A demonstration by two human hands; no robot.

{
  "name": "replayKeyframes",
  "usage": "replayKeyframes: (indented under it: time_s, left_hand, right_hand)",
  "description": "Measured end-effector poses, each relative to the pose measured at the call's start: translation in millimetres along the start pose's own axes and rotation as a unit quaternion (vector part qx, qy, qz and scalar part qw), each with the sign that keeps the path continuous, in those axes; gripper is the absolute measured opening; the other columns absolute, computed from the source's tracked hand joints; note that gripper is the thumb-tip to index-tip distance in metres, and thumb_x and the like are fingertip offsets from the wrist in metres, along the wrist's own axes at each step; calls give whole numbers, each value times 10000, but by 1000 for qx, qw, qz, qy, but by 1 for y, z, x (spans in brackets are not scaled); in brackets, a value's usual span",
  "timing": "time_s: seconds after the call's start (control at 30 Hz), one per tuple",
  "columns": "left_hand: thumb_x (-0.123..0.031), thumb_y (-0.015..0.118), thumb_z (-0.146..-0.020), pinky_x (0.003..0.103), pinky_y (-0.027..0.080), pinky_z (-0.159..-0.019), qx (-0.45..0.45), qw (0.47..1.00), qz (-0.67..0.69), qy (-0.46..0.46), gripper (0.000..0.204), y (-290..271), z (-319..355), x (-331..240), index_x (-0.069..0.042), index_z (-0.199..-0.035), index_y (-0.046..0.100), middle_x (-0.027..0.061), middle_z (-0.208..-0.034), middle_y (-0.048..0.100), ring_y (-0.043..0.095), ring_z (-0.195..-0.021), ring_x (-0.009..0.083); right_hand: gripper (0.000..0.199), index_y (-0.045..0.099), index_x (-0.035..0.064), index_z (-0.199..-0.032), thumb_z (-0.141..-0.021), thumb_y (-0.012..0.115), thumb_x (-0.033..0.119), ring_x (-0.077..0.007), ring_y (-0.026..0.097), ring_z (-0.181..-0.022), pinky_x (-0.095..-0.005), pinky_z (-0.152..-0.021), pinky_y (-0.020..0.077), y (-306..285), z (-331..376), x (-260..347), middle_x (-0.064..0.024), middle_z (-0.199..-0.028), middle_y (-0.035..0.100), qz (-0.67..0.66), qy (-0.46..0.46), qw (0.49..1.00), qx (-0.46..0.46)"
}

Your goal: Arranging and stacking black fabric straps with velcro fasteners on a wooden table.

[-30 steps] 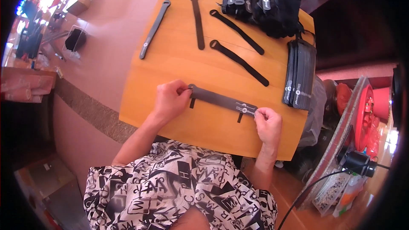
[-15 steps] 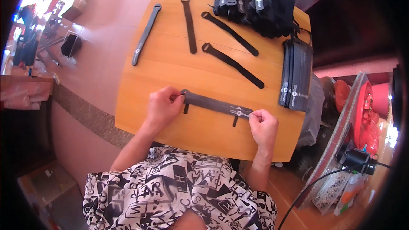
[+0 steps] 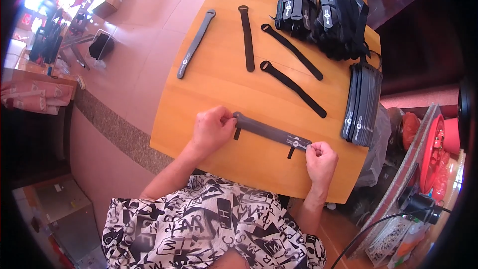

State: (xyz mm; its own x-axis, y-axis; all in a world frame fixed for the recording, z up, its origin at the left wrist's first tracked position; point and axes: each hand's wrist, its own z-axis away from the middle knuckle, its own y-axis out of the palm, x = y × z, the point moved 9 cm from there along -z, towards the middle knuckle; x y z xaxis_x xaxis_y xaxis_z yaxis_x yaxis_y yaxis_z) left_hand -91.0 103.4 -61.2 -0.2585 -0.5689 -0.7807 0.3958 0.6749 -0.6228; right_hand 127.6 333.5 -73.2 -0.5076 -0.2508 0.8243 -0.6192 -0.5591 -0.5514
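Note:
A flat grey strap [image 3: 269,131] with a small round emblem lies across the near part of the wooden table [image 3: 209,89]. My left hand [image 3: 213,128] pinches its left end. My right hand [image 3: 321,159] pinches its right end. The strap lies stretched between both hands, with a thin black strip crossing under it near each end.
Further back lie another grey strap [image 3: 195,44] and three black straps [image 3: 246,31] [image 3: 291,51] [image 3: 293,87]. A heap of black straps [image 3: 326,15] sits at the far right, a flat stack of grey ones [image 3: 362,103] at the right edge. Red tubs [image 3: 438,144] stand on the right.
My hands and the strap have stayed in the same hold; only the head camera has shifted slightly.

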Motion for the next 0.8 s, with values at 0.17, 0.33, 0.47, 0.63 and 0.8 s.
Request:
replayKeyframes:
  time_s: [0.17, 0.33, 0.47, 0.63, 0.8]
  left_hand:
    - [-71, 715, -730, 273, 496, -524, 4, 1000, -13, 10, 106, 3, 0, -3, 10, -744, 649, 117, -615, 642, 634, -552, 148]
    - [-65, 706, -745, 257, 480, -508, 8, 1000, 9, -27, 94, 5, -2, 1, 8, -753, 647, 93, -596, 634, 602, -538, 110]
    - [-52, 700, -756, 237, 463, -500, 14, 999, 25, -24, 87, 6, -3, 5, 14, -762, 644, 73, -589, 629, 575, -540, 77]
    - [-40, 694, -765, 222, 447, -495, 22, 999, 28, -24, 88, 6, -4, 4, 26, -757, 636, 57, -594, 626, 557, -547, 55]
    - [-45, 691, -769, 223, 443, -492, 23, 999, 21, -25, 89, 7, -3, 7, 23, -754, 636, 53, -590, 623, 553, -543, 55]
  right_hand:
    - [99, 597, -22, -741, -812, 635, 35, -44, 487, -476, -221, -435, 370, -1, 1, -4, 2, -565, 555, 7, 7, 1000, -2]
    - [104, 627, -19, -755, -763, 673, 73, -131, 587, -524, -284, -517, 465, -5, 2, -6, -90, -583, 617, 43, 32, 998, -21]
    - [103, 632, -12, -756, -762, 673, 83, -149, 598, -520, -295, -518, 469, -2, 0, 0, -100, -582, 620, 48, 13, 999, -20]
    - [95, 627, -9, -747, -769, 666, 75, -144, 590, -509, -289, -507, 460, -2, 0, 1, -95, -573, 615, 31, 13, 999, -15]
    - [100, 626, -11, -745, -771, 667, 77, -145, 588, -505, -289, -506, 459, -3, 0, 4, -95, -571, 613, 30, 21, 999, -15]
